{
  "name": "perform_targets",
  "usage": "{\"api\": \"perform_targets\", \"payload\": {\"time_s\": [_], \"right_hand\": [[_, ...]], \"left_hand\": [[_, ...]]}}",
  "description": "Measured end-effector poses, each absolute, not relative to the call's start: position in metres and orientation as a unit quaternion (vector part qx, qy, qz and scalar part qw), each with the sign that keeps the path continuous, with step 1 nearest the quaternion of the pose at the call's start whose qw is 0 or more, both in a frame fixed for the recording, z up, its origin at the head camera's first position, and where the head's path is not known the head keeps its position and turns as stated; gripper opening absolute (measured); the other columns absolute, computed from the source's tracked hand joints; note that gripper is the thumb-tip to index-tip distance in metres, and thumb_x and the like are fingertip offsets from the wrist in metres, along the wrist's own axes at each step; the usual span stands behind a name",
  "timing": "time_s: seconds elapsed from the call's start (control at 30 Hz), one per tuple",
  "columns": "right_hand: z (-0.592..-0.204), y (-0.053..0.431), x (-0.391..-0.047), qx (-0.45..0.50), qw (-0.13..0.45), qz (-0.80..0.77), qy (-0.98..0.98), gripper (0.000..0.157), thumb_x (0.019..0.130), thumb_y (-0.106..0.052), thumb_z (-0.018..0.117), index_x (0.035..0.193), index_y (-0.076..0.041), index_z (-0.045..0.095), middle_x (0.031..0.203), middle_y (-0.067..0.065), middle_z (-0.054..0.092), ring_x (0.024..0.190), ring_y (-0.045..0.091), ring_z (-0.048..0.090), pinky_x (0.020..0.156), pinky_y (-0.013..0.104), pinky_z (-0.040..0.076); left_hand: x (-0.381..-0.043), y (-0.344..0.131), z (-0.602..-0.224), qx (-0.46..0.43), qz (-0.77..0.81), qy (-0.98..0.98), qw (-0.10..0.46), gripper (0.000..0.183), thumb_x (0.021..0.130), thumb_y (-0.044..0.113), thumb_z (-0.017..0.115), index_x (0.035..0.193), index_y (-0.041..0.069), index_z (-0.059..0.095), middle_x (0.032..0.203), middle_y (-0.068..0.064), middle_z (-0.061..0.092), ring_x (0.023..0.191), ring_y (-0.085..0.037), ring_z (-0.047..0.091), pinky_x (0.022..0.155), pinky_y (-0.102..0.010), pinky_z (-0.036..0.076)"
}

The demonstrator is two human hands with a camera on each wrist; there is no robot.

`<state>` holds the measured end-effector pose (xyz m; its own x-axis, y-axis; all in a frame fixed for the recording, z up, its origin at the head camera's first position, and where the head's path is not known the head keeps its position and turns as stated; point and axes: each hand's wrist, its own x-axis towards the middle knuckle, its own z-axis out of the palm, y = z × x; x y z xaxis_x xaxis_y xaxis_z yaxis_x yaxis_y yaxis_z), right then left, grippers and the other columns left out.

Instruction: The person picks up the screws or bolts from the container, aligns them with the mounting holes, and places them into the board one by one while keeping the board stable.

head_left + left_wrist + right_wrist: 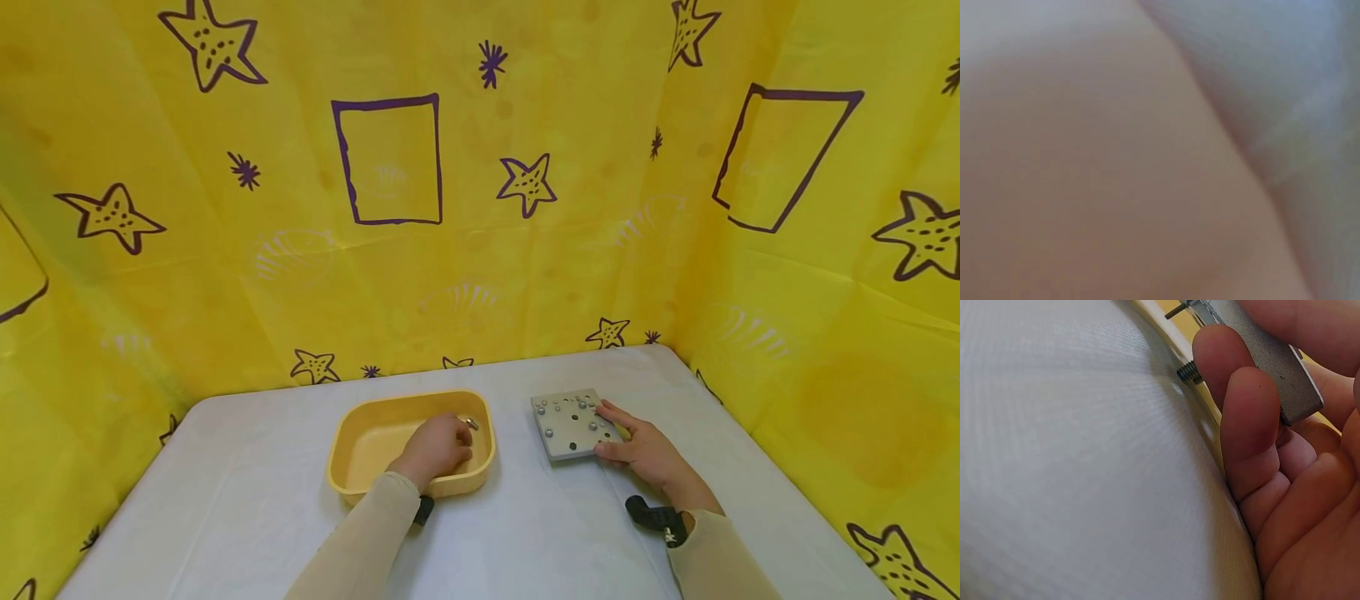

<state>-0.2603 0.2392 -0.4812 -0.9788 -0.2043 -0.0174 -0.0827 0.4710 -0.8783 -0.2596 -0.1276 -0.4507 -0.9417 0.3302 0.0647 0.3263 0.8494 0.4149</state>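
My left hand point(437, 450) reaches into a yellow plastic tray point(360, 423), its fingers bent downward near the tray's right side. Small shiny metal parts point(470, 423) lie just beyond those fingers; whether the fingertips pinch one is hidden. At the right, my right hand point(647, 450) grips a grey metal plate point(562, 431) by its right edge, the plate slightly tilted. Several bolts and dark holes dot its top face. In the right wrist view, fingers point(1250, 419) curl under the plate's edge, and a threaded bolt end point(1189, 372) sticks out below it.
A white cloth point(510, 517) covers the table. Yellow curtains point(465, 275) with starfish prints stand behind it and along both sides. Black wrist devices point(656, 517) sit below the hands. The left wrist view is blurred and filled mostly by skin.
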Motion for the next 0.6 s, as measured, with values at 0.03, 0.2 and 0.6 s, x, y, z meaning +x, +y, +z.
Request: {"api": "perform_targets", "payload": {"time_s": [0.03,0.2,0.6], "right_hand": [[-0.481,0.239,-0.260,-0.084,0.060,-0.507,0.855,0.083,0.081,-0.040,0.081,0.151,-0.015,0.045,0.162,-0.002,0.025,0.147,0.038,0.012,0.112,0.063,0.008],[-0.482,0.239,-0.261,-0.080,0.061,-0.507,0.856,0.083,0.081,-0.040,0.081,0.151,-0.016,0.045,0.162,-0.002,0.025,0.148,0.037,0.011,0.112,0.063,0.007],[-0.484,0.239,-0.262,-0.075,0.062,-0.506,0.857,0.084,0.080,-0.042,0.082,0.151,-0.018,0.046,0.162,-0.005,0.025,0.147,0.035,0.014,0.112,0.062,0.009]], "left_hand": [[-0.259,-0.128,-0.451,0.172,0.217,0.961,0.003,0.006,0.083,0.013,0.077,0.088,0.012,0.074,0.084,0.003,0.057,0.077,-0.017,0.055,0.079,-0.038,0.049],[-0.259,-0.128,-0.451,0.151,0.256,0.955,0.002,0.013,0.084,0.014,0.076,0.097,0.009,0.074,0.087,0.000,0.061,0.079,-0.018,0.056,0.078,-0.039,0.049],[-0.254,-0.135,-0.439,0.023,0.443,0.896,0.037,0.031,0.086,0.007,0.073,0.117,0.003,0.071,0.111,-0.007,0.066,0.096,-0.026,0.056,0.087,-0.041,0.048]]}}
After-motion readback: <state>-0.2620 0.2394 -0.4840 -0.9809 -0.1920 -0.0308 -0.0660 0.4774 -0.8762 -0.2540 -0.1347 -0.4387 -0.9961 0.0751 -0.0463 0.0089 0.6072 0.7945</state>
